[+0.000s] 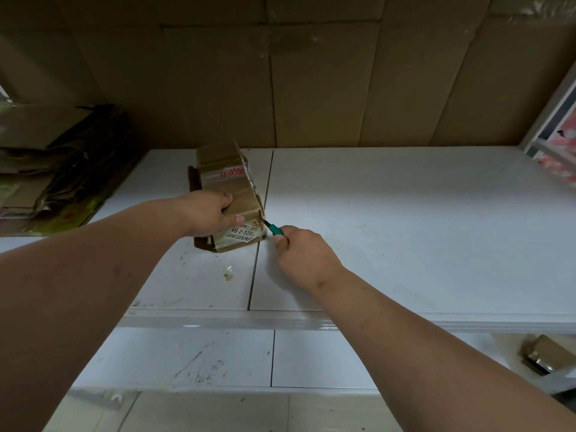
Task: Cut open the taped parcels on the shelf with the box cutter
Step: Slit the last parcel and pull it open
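1. Parcel [229,185]: a brown cardboard box wrapped in clear tape lies on the white shelf [405,219], left of centre, just beside the seam between two shelf panels, its long side running away from the person.
2. Its near end carries a white printed label with digits and a barcode; a red-and-white sticker crosses its top face.
3. Left hand [208,215]: fingers curled over the near left top edge of the parcel, thumb lying along the near end above the label, holding the box down.
4. Right hand [304,255]: closed round the green handle of the box cutter [273,229], which points up and left.
5. The cutter's dark tip touches the parcel's near right corner, at the edge of the tape.
6. The two hands are apart, one on each side of that corner.
7. Flattened cardboard and dark wrapping [62,169] are piled at the shelf's left end.
8. Brown cardboard sheets [343,88] line the back of the shelf.
9. A second small taped parcel [544,353] lies on the lower shelf at far right.
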